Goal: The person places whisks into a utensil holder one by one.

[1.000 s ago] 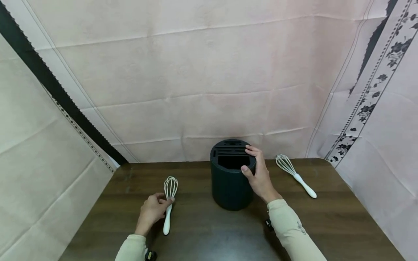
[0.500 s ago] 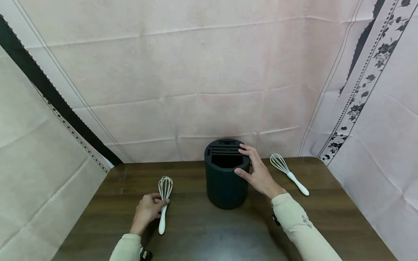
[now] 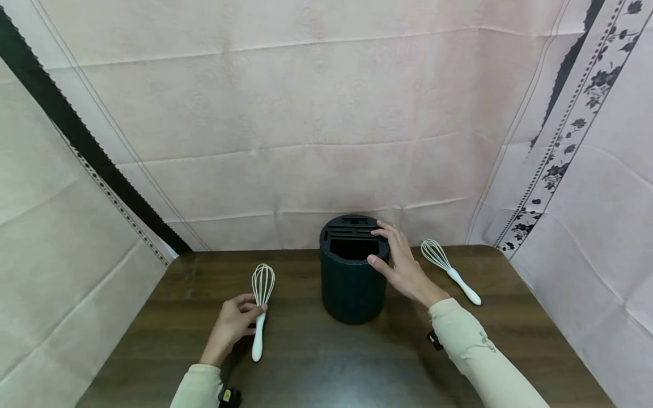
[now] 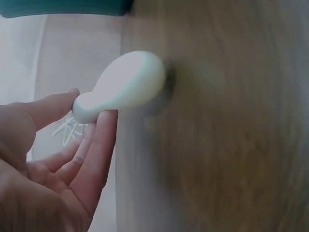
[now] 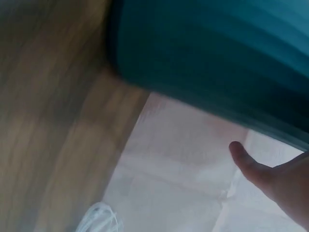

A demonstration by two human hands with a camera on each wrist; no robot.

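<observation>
My left hand pinches a white whisk between thumb and fingers where the handle meets the wires. Its wire head points away, toward the back of the table. In the left wrist view the whisk's rounded handle end sits close over the wood, with a dark shadow beside it. A dark green cylindrical utensil holder with a slotted top and a wide opening stands upright at centre. My right hand is at its right rim, fingers and thumb spread and fairly straight. One finger shows apart from the holder's side in the right wrist view.
Another white whisk lies on the brown wooden table, right of the holder. Pale cloth hangs behind the table's back edge and along both sides. Black wrist bands show at both sleeves.
The left hand and its whisk have moved slightly up and away, toward the back. The right palm has drawn back a little from the holder, its fingers loosening. The view has shifted slightly.
</observation>
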